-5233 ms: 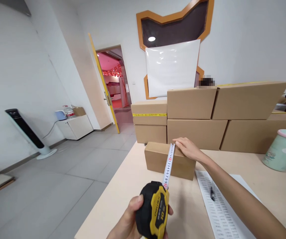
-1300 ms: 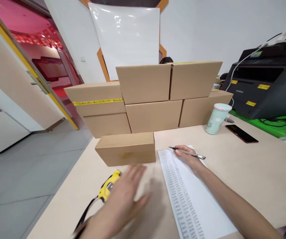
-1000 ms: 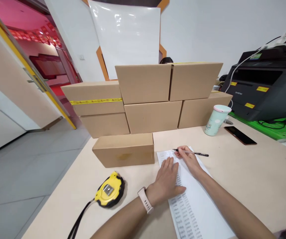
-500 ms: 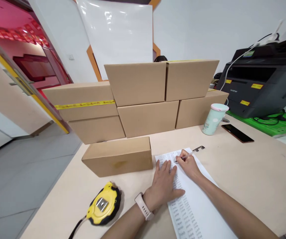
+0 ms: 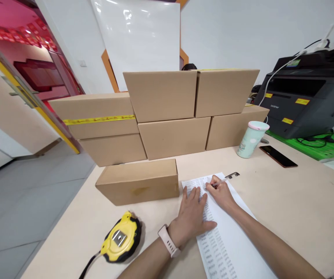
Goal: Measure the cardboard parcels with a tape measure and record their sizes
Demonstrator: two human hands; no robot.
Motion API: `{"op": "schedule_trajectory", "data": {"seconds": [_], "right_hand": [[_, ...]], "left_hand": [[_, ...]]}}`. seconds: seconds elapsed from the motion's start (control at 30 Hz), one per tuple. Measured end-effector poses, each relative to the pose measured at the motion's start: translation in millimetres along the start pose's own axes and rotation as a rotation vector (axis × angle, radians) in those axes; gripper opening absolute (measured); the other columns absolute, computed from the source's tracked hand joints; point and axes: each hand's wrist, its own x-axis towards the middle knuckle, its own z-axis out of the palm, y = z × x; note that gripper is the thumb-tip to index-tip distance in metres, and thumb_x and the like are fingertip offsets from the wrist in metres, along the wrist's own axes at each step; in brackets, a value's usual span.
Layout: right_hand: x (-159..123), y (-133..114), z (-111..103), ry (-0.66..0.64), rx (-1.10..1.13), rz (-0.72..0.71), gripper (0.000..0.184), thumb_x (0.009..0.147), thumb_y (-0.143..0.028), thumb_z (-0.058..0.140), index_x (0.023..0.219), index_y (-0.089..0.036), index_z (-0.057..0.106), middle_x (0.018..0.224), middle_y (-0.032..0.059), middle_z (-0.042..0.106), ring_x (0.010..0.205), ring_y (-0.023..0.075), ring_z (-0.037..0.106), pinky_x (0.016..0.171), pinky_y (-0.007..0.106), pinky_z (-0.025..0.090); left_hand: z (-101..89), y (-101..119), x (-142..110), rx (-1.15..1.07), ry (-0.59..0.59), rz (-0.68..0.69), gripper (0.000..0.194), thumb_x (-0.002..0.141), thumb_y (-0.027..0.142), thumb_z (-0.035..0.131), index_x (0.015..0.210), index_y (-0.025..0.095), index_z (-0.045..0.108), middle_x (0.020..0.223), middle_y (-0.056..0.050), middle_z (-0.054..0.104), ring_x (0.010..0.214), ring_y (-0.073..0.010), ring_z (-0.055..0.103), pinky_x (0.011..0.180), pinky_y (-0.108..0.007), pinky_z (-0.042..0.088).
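One pen [image 5: 224, 178] is pinched in the right hand [image 5: 221, 192], its tip set down on the near-top part of the one printed sheet [image 5: 228, 248]. The left hand [image 5: 190, 215] is laid flat with fingers spread on the sheet's left edge, just beside the right; one pale watch [image 5: 167, 240] is worn on that wrist. One small cardboard box [image 5: 138, 182] is seen lying just left of the sheet. One yellow tape measure [image 5: 120, 241] is parked nearer, on the table, apart from both hands. Behind, six larger stacked boxes [image 5: 173, 116] are counted, one banded with yellow tape. To the right, one mint cup [image 5: 251, 139], one dark phone [image 5: 278, 156] and one black printer [image 5: 303, 104] on a green mat are picked out. All is carried on a pale wooden table [image 5: 295, 201]; grey floor tiles, white walls and an open yellow-edged door [image 5: 24, 97] are seen at the left.
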Motion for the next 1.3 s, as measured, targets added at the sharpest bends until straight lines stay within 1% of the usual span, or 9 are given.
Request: {"op": "schedule_trajectory", "data": {"seconds": [0.2,0.33,0.5,0.7,0.9,1.07,1.17,1.3], "right_hand": [[-0.5,-2.1,0.4,-0.003,0.0,-0.012,0.025,0.076,-0.031,0.054,0.061,-0.024,0.036,0.053,-0.007,0.036,0.05,0.0126,0.039,0.05,0.025,0.031],[-0.1,-1.8,0.8,-0.002,-0.004,-0.022,0.024,0.076,-0.031,0.054,0.061,-0.024,0.036,0.052,-0.0073,0.036,0.049,0.0126,0.038,0.049,0.025,0.03],[0.6,-0.7,1.4,-0.006,-0.002,-0.02,0.024,0.075,-0.031,0.054,0.061,-0.024,0.036,0.052,-0.007,0.038,0.05,0.0128,0.04,0.05,0.025,0.031],[0.3,2.1,1.9,0.002,-0.012,-0.021,0.022,0.072,-0.025,0.053,0.06,-0.024,0.035,0.052,-0.0074,0.035,0.05,0.0122,0.037,0.049,0.025,0.029],[0.9,2.2,1.8,0.0,-0.013,-0.012,0.023,0.074,-0.026,0.053,0.06,-0.024,0.034,0.053,-0.0072,0.034,0.05,0.0118,0.036,0.049,0.025,0.028],[1.4,3.8,2.6,0.006,-0.034,-0.032,0.023,0.076,-0.027,0.052,0.061,-0.024,0.034,0.053,-0.0075,0.034,0.05,0.0116,0.037,0.05,0.025,0.028],[1.1,4.3,2.4,0.005,-0.035,-0.034,0.023,0.075,-0.025,0.051,0.061,-0.024,0.034,0.053,-0.0078,0.033,0.05,0.0114,0.036,0.049,0.025,0.028],[0.8,5.0,1.7,0.011,-0.04,-0.032,0.023,0.074,-0.024,0.052,0.06,-0.024,0.034,0.053,-0.008,0.033,0.05,0.011,0.035,0.049,0.025,0.027]], "left_hand": [[1.1,-0.4,1.6,0.008,-0.006,-0.001,0.088,0.074,0.071,0.048,0.138,0.012,0.038,0.147,-0.024,0.034,0.139,-0.0353,0.023,0.113,-0.059,0.009],[0.7,-0.2,1.1,0.009,-0.008,-0.001,0.088,0.075,0.072,0.046,0.139,0.013,0.037,0.148,-0.023,0.033,0.14,-0.0342,0.022,0.114,-0.058,0.008],[-0.5,0.5,0.8,0.006,-0.019,0.001,0.088,0.074,0.071,0.048,0.139,0.012,0.037,0.148,-0.024,0.032,0.14,-0.0352,0.022,0.113,-0.059,0.008],[-3.0,0.8,0.4,0.004,-0.024,0.001,0.088,0.075,0.072,0.045,0.139,0.012,0.036,0.148,-0.024,0.033,0.141,-0.0337,0.02,0.114,-0.058,0.007],[-3.1,1.6,-0.2,0.004,-0.023,-0.003,0.087,0.076,0.071,0.046,0.139,0.012,0.036,0.148,-0.024,0.033,0.14,-0.0337,0.021,0.114,-0.058,0.007],[-3.1,2.0,0.2,0.002,-0.019,-0.002,0.087,0.075,0.07,0.049,0.138,0.012,0.037,0.148,-0.024,0.034,0.14,-0.0343,0.023,0.114,-0.058,0.007],[-5.6,3.2,0.0,0.001,-0.013,-0.005,0.086,0.075,0.069,0.051,0.138,0.012,0.038,0.147,-0.024,0.034,0.139,-0.0343,0.023,0.114,-0.058,0.006],[-10.8,5.6,-1.5,-0.003,-0.016,-0.009,0.084,0.076,0.067,0.052,0.137,0.011,0.04,0.147,-0.024,0.035,0.139,-0.0343,0.025,0.113,-0.058,0.009]]}}
